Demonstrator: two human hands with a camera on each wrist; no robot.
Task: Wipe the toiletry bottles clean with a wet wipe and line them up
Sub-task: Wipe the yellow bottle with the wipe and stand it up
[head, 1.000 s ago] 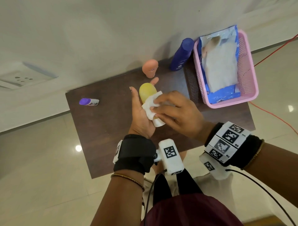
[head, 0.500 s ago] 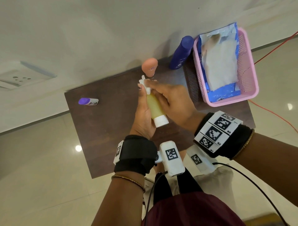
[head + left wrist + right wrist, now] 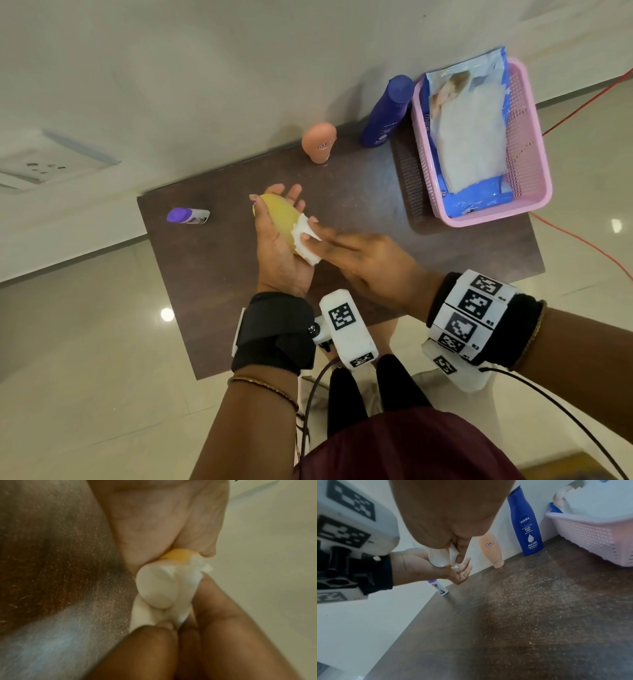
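Note:
My left hand (image 3: 272, 246) cradles a yellow bottle (image 3: 277, 214) above the dark table (image 3: 212, 274), thumb along its side and fingers stretched out beyond its rounded end. My right hand (image 3: 359, 260) pinches a white wet wipe (image 3: 303, 236) against the bottle near its white cap (image 3: 154, 588), with the wipe (image 3: 189, 577) wrapped partly around the cap. A peach bottle (image 3: 318, 142) stands cap-down and a blue bottle (image 3: 387, 113) stands upright at the table's far edge by the wall. A small purple-capped bottle (image 3: 188, 216) stands far left.
A pink basket (image 3: 534, 164) at the far right of the table holds an opened blue pack of wipes (image 3: 469, 137). A red cable (image 3: 582, 240) runs over the floor to the right. The wall runs directly behind the table.
The right hand slid the wipe up to the bottle's far rounded end, then drew it back toward the cap. The left hand has kept holding the bottle.

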